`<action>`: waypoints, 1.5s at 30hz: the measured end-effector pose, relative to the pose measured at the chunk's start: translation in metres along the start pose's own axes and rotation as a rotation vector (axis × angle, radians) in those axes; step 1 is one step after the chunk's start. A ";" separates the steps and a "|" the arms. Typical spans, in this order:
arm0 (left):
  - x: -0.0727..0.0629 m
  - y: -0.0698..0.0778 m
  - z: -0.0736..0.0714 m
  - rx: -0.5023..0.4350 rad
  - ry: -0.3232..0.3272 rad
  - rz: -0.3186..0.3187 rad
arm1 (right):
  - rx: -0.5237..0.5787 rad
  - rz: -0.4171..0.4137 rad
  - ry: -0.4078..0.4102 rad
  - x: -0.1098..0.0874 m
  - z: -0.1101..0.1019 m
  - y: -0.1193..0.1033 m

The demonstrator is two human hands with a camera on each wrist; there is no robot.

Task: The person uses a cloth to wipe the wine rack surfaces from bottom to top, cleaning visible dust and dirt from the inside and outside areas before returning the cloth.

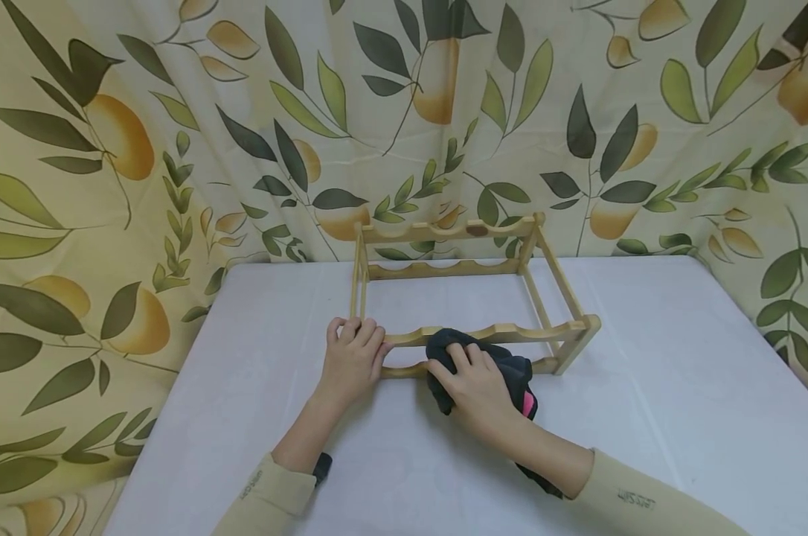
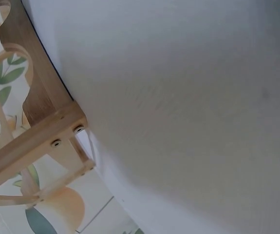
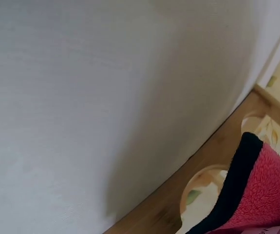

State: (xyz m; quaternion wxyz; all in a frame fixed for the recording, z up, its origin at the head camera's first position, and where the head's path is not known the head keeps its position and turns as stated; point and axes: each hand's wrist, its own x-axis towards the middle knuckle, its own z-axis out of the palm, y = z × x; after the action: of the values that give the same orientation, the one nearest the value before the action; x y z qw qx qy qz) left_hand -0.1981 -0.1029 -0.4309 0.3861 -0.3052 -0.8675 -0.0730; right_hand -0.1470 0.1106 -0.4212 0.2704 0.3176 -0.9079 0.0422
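A light wooden rack with scalloped rails stands on the table. My left hand grips its front left corner, fingers bent over the top rail. In my right hand is a bunched dark cloth, held against the middle of the rack's front rails. The cloth's fleecy pink side with a black border shows in the right wrist view, beside the scalloped rail. The left wrist view shows the rack's end post with two screw heads. Neither hand appears in the wrist views.
The table wears a white cloth that reaches the back edge. Behind it hangs a curtain printed with leaves and fruit. A small black object sits at the left sleeve cuff.
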 end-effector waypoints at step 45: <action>-0.002 0.000 0.001 0.000 -0.033 -0.020 | 0.047 0.040 -0.015 0.001 0.005 -0.007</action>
State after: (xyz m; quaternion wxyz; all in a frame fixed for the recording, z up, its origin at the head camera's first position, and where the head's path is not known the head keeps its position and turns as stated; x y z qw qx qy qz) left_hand -0.1973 -0.1032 -0.4330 0.3712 -0.2974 -0.8767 -0.0718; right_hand -0.1460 0.1032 -0.4252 0.2552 0.3058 -0.9148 0.0667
